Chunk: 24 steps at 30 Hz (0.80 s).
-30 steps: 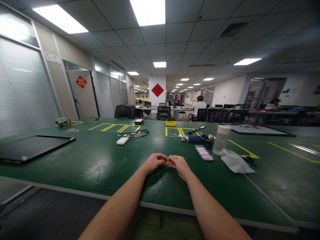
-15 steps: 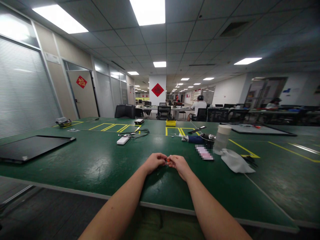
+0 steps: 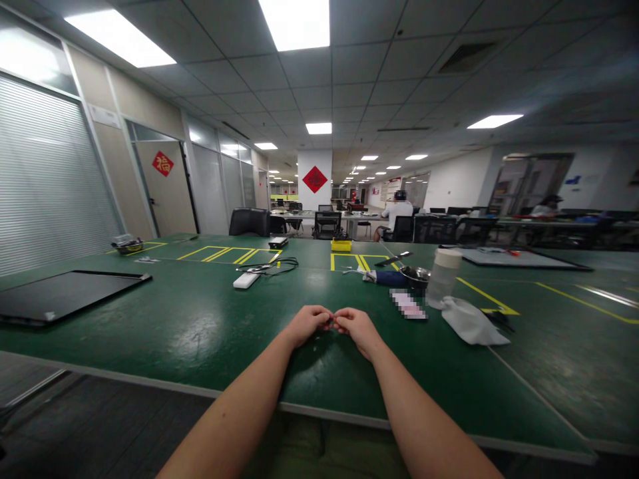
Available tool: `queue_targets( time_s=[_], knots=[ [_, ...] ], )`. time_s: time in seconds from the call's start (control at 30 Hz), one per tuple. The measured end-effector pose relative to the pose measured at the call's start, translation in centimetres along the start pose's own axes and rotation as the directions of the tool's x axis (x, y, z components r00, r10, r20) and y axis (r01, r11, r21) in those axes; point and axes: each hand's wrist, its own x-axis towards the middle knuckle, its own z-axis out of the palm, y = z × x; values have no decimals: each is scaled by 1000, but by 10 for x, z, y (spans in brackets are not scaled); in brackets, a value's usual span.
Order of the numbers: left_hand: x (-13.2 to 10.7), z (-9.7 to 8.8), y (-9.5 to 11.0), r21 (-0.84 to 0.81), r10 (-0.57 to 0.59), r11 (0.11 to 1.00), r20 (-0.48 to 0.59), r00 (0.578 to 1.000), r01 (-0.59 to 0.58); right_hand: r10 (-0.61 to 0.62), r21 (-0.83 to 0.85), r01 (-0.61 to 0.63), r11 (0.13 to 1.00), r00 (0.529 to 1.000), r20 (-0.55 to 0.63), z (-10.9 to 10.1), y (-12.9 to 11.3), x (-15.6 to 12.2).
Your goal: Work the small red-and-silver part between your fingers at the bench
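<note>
My left hand (image 3: 308, 324) and my right hand (image 3: 355, 327) rest together on the green table (image 3: 174, 326), near its front edge. Their fingertips meet over a very small item (image 3: 333, 321), which both hands pinch. The fingers hide nearly all of it, so I cannot tell its shape. Both forearms reach in from the bottom of the view.
A flat black tray (image 3: 64, 293) lies at the left. A white power bank (image 3: 245, 281) and a black cable (image 3: 269, 267) sit further back. To the right stand a metal bowl (image 3: 415, 274), a translucent bottle (image 3: 443, 276) and a white cloth (image 3: 469, 322). People sit at far desks.
The small orange spot that showed between my fingertips is now covered by my fingers. The hands stay in the same place.
</note>
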Motion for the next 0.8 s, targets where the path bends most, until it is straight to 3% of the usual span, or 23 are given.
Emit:
queue_targets(
  time_s=[0.27, 0.4, 0.53, 0.67, 0.8],
  knots=[
    [-1, 0, 0, 20, 42, 999, -12, 999, -42, -15, -33, 14, 999, 1000, -26, -1, 1, 0],
    [-1, -2, 0, 116, 18, 993, -54, 998, -11, -28, -129, 23, 991, 999, -38, -3, 1, -1],
    [-2, -2, 2, 177, 28, 984, -23, 999, -24, -22, -122, 21, 992, 1000, -9, -3, 1, -1],
    [-4, 0, 5, 155, 82, 985, -14, 997, -78, -12, -57, 12, 998, 1000, 8, -1, 2, 0],
    [-5, 2, 7, 94, 36, 995, 11, 999, -37, -15, -39, 16, 999, 999, 30, -1, 4, 1]
  ],
)
